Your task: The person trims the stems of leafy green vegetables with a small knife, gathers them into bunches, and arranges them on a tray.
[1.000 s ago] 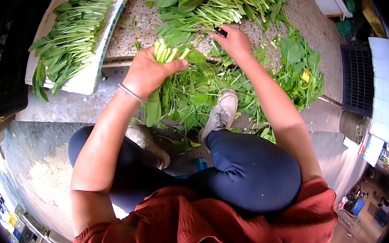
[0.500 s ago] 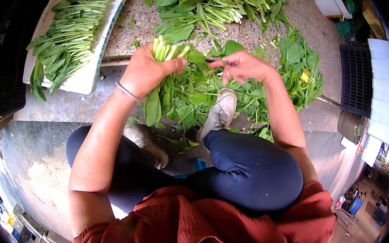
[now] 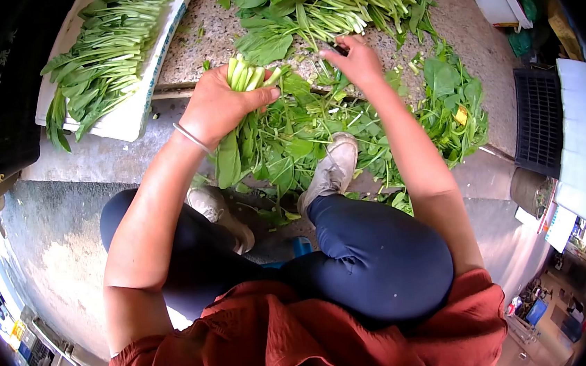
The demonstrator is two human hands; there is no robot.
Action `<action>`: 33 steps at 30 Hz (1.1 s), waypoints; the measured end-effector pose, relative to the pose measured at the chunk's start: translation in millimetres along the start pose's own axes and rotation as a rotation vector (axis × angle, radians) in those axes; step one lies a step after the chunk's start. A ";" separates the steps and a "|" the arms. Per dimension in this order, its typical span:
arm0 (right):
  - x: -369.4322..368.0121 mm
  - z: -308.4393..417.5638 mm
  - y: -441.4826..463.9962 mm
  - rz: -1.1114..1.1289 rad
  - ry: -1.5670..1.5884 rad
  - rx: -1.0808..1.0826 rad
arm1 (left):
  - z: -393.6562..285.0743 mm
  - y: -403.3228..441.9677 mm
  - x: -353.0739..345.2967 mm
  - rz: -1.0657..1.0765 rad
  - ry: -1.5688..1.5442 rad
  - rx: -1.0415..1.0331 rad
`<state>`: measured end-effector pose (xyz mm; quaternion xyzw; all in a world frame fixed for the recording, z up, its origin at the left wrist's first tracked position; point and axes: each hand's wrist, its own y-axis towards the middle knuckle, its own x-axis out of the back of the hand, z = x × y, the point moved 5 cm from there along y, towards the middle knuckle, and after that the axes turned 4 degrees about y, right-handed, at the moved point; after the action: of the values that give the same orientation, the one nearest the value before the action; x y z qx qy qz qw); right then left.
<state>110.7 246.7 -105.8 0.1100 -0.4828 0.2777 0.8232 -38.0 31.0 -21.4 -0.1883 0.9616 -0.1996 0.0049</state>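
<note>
My left hand (image 3: 220, 104), with a bangle at its wrist, is closed round a bunch of leafy greens (image 3: 245, 74). The pale cut stem ends point up and away, while the leaves hang below the fist. To the right, my right hand (image 3: 357, 60) reaches over the stone slab with thumb and fingers curled round a small dark object (image 3: 341, 50), whose kind I cannot make out. Just beyond it lies a large pile of leafy greens (image 3: 333, 2), stems toward the hand. Loose leaves and trimmings (image 3: 290, 148) spread below both hands, round my shoes.
On the left, a white board (image 3: 127, 124) holds a neat row of greens (image 3: 111, 59). More discarded leaves (image 3: 449, 92) lie along the right of the stone slab (image 3: 191, 52). Further right are a black crate (image 3: 537, 120), a white foam box (image 3: 582, 144) and a white bucket (image 3: 498, 3).
My right hand has moved up and away from the left hand toward the pile, and its fingers have curled in. The left hand stays in place with its bunch.
</note>
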 end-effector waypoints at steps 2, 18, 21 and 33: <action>-4.2 7.0 -7.4 0.031 -0.104 0.102 | 0.1 1.1 -0.8 0.007 -0.023 0.003; -4.5 -0.8 11.5 0.022 0.008 0.109 | -0.4 -0.7 -3.6 0.000 -0.020 0.005; -7.8 -2.9 16.6 0.027 -0.040 0.115 | 0.9 -0.6 -4.0 0.011 -0.024 0.012; -4.1 -1.2 -0.1 0.090 0.976 -0.350 | -0.4 -0.4 -0.6 0.007 -0.026 0.012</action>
<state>110.1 245.7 -109.9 -0.1923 -0.0859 0.2470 0.9458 -37.3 31.1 -21.0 -0.1874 0.9609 -0.2028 0.0194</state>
